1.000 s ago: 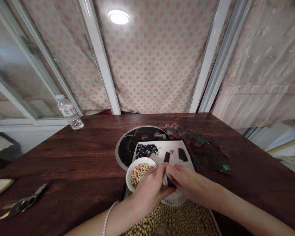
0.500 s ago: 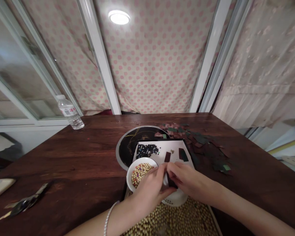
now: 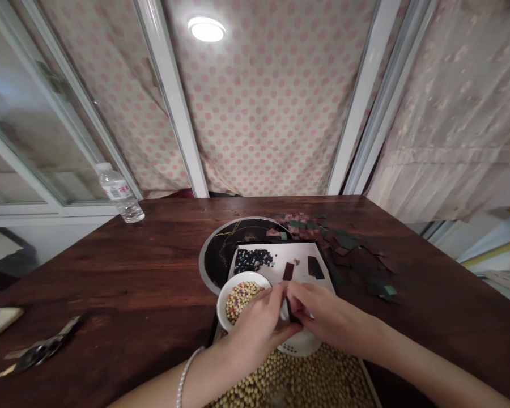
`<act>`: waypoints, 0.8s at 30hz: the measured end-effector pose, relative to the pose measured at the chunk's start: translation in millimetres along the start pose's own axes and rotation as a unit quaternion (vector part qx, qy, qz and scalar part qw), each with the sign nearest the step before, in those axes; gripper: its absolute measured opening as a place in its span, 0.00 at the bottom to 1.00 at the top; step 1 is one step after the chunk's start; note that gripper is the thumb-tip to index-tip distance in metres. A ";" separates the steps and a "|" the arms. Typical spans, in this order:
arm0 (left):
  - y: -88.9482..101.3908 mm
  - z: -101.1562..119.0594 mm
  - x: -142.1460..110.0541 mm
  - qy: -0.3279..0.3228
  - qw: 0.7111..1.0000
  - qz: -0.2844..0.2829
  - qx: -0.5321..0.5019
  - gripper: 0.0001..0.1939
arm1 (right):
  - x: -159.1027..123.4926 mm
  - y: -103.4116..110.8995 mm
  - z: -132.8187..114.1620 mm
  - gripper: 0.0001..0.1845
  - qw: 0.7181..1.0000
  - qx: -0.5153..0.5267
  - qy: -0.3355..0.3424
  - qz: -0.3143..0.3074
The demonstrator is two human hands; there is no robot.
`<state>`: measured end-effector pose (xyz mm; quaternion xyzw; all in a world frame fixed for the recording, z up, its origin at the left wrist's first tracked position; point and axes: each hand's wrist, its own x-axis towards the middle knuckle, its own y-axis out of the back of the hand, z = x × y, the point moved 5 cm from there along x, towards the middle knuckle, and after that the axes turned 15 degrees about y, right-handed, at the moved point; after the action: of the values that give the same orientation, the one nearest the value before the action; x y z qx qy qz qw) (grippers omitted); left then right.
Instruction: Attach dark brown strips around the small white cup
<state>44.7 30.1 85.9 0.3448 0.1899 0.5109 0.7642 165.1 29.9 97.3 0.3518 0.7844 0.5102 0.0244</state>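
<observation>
My left hand (image 3: 257, 320) and my right hand (image 3: 317, 303) meet over a white tray (image 3: 297, 253). Between them is a small dark brown card (image 3: 296, 316), gripped by the fingers of both; the fingertips partly hide it. Just left of my left hand stands a white bowl (image 3: 222, 303) of cream beads (image 3: 241, 296), a few of them orange and purple. Under my hands a second white dish (image 3: 301, 344) shows, with a few dark specks on it. Beyond my fingertips lie a brown card (image 3: 288, 271) and a dark green card (image 3: 317, 268).
Black beads (image 3: 253, 259) are heaped in the tray's far left. Many cream beads (image 3: 289, 379) fill the near part. Brown and green cards (image 3: 361, 260) spread to the right. A round black mat (image 3: 216, 258), water bottle (image 3: 123, 195), keys (image 3: 40, 348) and phone (image 3: 0, 323) are also on the table.
The view has shifted very slightly. Both hands stay together around the brown card, with only small finger movement.
</observation>
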 end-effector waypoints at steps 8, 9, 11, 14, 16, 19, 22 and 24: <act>0.0 0.4 -0.3 0.008 1.000 -0.003 0.012 0.27 | -2.2 -4.5 6.3 0.09 0.999 -0.034 0.012 0.017; -0.1 0.3 -0.2 0.008 1.000 -0.005 0.011 0.25 | -2.5 -4.1 4.5 0.09 1.000 -0.020 0.012 0.016; 0.1 0.3 0.0 0.011 1.000 -0.005 0.009 0.20 | -1.5 -1.7 0.4 0.09 1.000 0.022 0.009 0.018; 0.5 1.6 0.2 0.010 1.000 -0.002 0.010 0.21 | 2.6 7.7 -0.5 0.11 0.991 0.114 -0.015 0.064; 0.7 2.9 0.2 0.007 1.000 0.004 0.016 0.24 | 5.4 14.3 3.0 0.13 0.966 0.232 -0.032 0.114; 0.8 4.0 0.2 0.003 1.000 0.015 0.024 0.26 | 9.5 17.4 6.9 0.19 0.881 0.444 -0.032 0.161; 0.8 4.4 0.4 -0.004 0.999 0.022 0.029 0.26 | 11.0 14.5 8.2 0.22 0.801 0.572 -0.044 0.171; 0.4 4.2 0.6 -0.009 0.999 0.023 0.031 0.27 | 10.1 11.6 8.8 0.23 0.760 0.621 -0.065 0.182</act>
<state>47.4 29.3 89.1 0.3776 0.1909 0.5191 0.7426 167.1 45.3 105.8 0.4585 0.8470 -0.1173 -0.2421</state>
